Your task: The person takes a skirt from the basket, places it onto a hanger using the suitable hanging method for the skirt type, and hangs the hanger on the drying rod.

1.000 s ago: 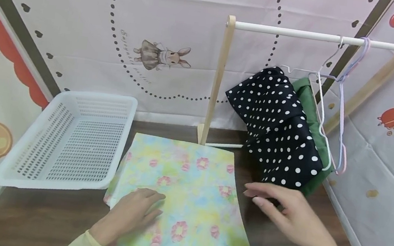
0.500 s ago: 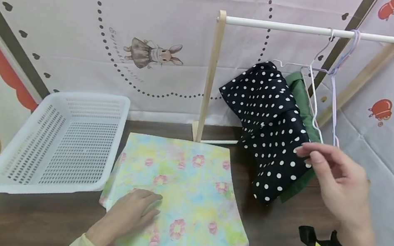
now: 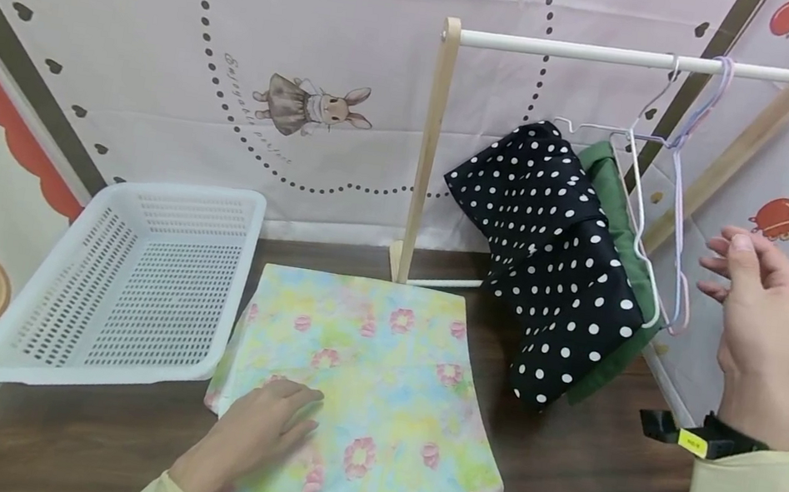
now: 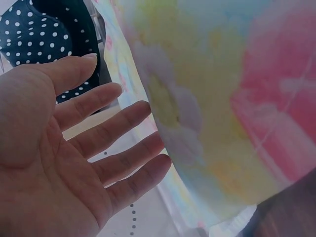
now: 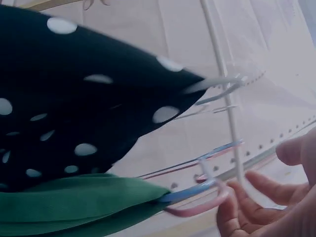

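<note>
My left hand [image 3: 264,421] rests on a folded pastel cloth with pink flowers [image 3: 391,401] on the floor. In the left wrist view its fingers [image 4: 106,140] are spread, with fingertips at the edge of the cloth. My right hand [image 3: 767,311] is raised right of the clothes rack, holding nothing, its fingers loosely bent. Nearest to it are a lilac-blue hanger [image 3: 680,198] and a pink hanger [image 5: 200,209], whose end overlaps the fingertips in the right wrist view. A black polka-dot garment [image 3: 551,260] and a green one [image 3: 607,179] hang there, by a white hanger [image 3: 639,213].
The rack has a white rod [image 3: 566,50] and wooden posts [image 3: 431,150]. A white perforated basket [image 3: 249,259] lies left of the flowered cloth on the brown floor [image 3: 572,490]. Printed fabric walls [image 3: 386,35] enclose the back and both sides.
My right hand has risen up and to the right, from above the floor past the polka-dot garment to beside the hangers. My left hand has stayed on the flowered cloth.
</note>
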The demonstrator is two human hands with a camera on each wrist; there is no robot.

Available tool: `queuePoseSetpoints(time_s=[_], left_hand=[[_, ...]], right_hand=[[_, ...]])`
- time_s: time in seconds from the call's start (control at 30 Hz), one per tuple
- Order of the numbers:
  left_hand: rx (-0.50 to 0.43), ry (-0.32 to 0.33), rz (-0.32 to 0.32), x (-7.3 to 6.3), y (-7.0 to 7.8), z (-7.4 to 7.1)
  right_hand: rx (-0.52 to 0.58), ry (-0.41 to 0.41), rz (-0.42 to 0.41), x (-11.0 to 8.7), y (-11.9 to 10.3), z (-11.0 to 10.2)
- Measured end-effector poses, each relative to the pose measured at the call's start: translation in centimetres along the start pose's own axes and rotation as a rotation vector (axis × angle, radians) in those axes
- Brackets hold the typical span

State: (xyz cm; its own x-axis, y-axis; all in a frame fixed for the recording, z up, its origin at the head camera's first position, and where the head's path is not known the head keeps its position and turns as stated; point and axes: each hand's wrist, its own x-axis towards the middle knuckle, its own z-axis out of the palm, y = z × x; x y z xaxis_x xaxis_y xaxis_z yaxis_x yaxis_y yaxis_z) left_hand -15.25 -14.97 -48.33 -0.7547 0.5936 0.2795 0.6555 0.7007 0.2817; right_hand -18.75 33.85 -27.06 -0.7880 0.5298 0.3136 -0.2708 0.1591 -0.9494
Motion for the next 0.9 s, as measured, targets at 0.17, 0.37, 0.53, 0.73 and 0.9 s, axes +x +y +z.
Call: queuePoseSetpoints(time_s=[0.17,0.37,0.53,0.73,0.9], left_hand=[[0.009,0.01,0.004,-0.1,0.0,0.2],[0.016,0.02,0.019,-0.2,0.0,0.4],[0.011,0.003,0.01,-0.3,0.1,0.5],[0.013,-0.017,-0.011,-0.4,0.2,0.4],[0.007,-0.025,-0.016,-0.4,0.3,0.3]], right_hand=[[-0.204,-0.169,0.116,0.5,1.1,-0.3],[-0.194,-0.299,0.173,0.9,2.1,-0.1],[-0.121,-0.317,0.201,1.1,2.9,0.0],[-0.159,-0.36,0.229,1.4,3.4,-0.1],[-0.026,-0.42,0.278,1.7,3.6,-0.4]])
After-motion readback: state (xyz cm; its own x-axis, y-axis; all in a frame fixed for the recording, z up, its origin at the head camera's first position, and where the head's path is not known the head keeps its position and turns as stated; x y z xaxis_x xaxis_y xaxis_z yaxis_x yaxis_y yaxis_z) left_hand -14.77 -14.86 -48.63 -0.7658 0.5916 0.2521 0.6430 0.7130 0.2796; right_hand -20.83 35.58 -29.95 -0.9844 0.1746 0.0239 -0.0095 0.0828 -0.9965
